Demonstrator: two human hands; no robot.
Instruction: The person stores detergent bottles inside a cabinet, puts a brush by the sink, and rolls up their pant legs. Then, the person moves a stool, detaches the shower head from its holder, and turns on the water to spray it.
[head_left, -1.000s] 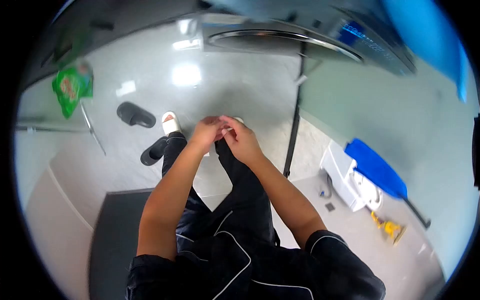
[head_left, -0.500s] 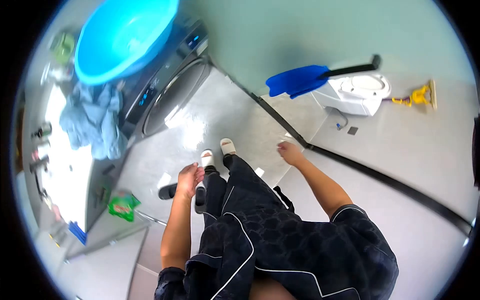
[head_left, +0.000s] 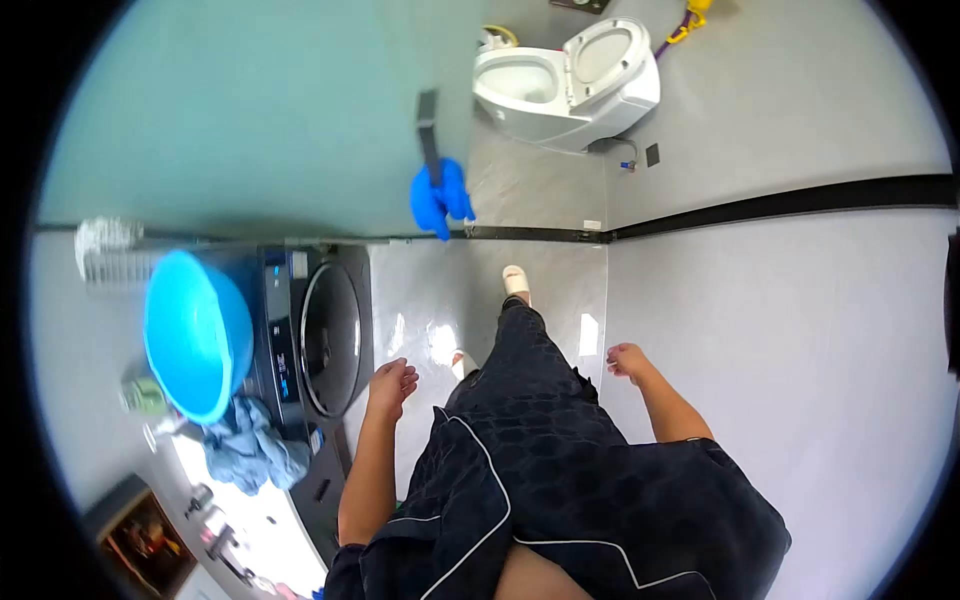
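My left hand (head_left: 393,385) hangs in front of the washing machine's round door (head_left: 331,340). Its fingers are loosely bent and a little apart, and nothing shows in it. On the other side of my body, my right hand (head_left: 627,360) is held out beside the pale wall panel (head_left: 780,330), touching nothing around it. Its fingers are curled together, with a tiny pale spot at the fingertips that is too small to name. Below, my feet in white slippers (head_left: 515,280) stand apart on the shiny grey floor (head_left: 420,300).
A blue basin (head_left: 198,335) sits on the washing machine, near a bluish cloth (head_left: 252,447) by the sink. Ahead, a blue object on a black handle (head_left: 440,198) hangs at the glass panel (head_left: 270,120). Beyond the dark floor track (head_left: 530,234) is a toilet (head_left: 560,90), lid up.
My hands, together a second ago, have come apart to either side. The view has turned toward the toilet and glass panel, and one foot is now ahead of the other.
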